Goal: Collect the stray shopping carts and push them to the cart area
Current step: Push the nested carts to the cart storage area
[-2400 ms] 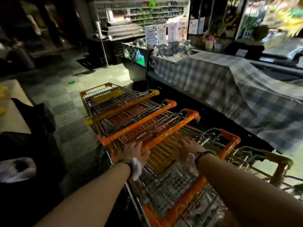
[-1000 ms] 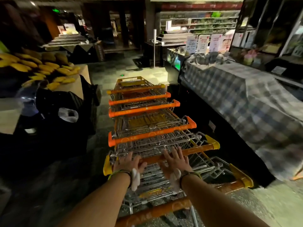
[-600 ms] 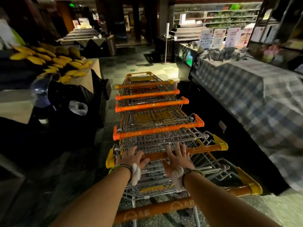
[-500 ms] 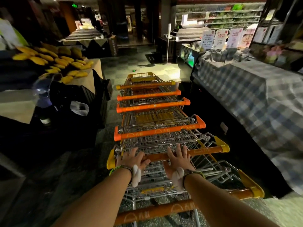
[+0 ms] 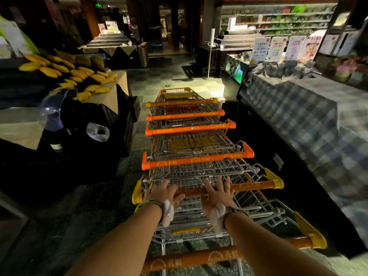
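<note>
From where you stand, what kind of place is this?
Most likely a supermarket, dimly lit: a row of nested shopping carts, a display of yellow fruit on the left, and stocked shelves at the back.

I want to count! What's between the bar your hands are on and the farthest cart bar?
Head view: three orange cart bars lie between.

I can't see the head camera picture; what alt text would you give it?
Two bare hands, left hand and right hand, press on the handle of a nested row of carts in a dim shop aisle, between a fruit stand and a checked-cloth counter.
</note>
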A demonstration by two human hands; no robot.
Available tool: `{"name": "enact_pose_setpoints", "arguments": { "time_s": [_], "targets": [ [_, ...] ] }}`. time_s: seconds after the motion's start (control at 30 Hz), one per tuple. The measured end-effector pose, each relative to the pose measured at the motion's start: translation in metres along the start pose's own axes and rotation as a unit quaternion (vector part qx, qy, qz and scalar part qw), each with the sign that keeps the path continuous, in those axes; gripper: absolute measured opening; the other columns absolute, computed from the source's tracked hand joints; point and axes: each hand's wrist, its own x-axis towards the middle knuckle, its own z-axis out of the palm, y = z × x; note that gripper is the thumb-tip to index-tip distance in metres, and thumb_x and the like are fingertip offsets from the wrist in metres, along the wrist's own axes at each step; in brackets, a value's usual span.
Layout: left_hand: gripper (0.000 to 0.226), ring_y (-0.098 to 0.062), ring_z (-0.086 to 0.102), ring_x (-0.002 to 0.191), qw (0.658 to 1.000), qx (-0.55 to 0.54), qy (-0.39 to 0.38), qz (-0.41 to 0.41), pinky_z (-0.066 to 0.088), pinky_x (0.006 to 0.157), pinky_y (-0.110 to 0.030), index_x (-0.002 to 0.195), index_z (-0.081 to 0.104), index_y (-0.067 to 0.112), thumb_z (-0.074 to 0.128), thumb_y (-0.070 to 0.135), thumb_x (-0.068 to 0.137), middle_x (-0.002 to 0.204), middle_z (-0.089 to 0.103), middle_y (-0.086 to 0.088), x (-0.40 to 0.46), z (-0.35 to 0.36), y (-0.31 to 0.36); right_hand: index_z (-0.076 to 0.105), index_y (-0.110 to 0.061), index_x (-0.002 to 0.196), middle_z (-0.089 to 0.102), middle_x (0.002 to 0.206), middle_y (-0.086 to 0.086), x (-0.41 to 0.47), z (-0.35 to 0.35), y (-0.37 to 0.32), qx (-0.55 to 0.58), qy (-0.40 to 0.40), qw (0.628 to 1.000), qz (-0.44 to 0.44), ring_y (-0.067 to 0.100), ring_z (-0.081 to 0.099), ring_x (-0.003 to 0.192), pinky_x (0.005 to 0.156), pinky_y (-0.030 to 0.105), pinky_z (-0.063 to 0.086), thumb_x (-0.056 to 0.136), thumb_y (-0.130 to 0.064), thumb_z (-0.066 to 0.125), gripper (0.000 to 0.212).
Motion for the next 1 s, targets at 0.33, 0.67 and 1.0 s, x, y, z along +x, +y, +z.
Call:
{"name": "enact_pose_setpoints", "arguments": {
  "time_s": [0.33, 0.67, 1.0],
  "targets": [
    [0.056, -0.039, 0.038, 0.136, 1.000, 0.017, -0.023, 0.003, 0.030, 0.111, -0.056, 0.138, 0.038, 0.032, 0.029, 0.070, 0.098, 0.153, 0.033, -0.009, 0.078, -0.024, 0.012, 0.002, -0.037, 0.160, -0.020, 0.165, 0.009, 0.072, -0.023, 0.015, 0.020, 0.020, 1.000, -0.008, 0.038, -0.032, 0.145, 0.116, 0.058, -0.011, 0.103, -0.046, 0.040, 0.069],
    [0.059, -0.030, 0.059, 0.119, 0.988, -0.094, -0.122, 0.013, 0.044, 0.092, -0.036, 0.137, 0.054, 0.024, 0.034, 0.067, 0.100, 0.133, 0.061, -0.008, 0.163, -0.070, 0.027, -0.001, -0.043, 0.158, -0.018, 0.166, 0.007, 0.139, -0.049, 0.027, 0.005, 0.019, 1.000, 0.001, 0.034, -0.030, 0.146, 0.117, 0.055, -0.011, 0.100, -0.054, 0.041, 0.072],
    [0.092, -0.021, 0.060, 0.059, 0.995, -0.009, -0.085, 0.044, 0.045, 0.061, -0.029, 0.064, 0.063, 0.022, 0.020, 0.104, 0.063, 0.062, 0.064, 0.001, 0.234, -0.098, 0.048, 0.003, -0.046, 0.157, -0.018, 0.166, 0.010, 0.218, -0.080, 0.048, 0.024, -0.019, 0.999, 0.010, 0.037, -0.033, 0.145, 0.115, 0.058, -0.015, 0.097, -0.062, 0.039, 0.072]
  ]
}}
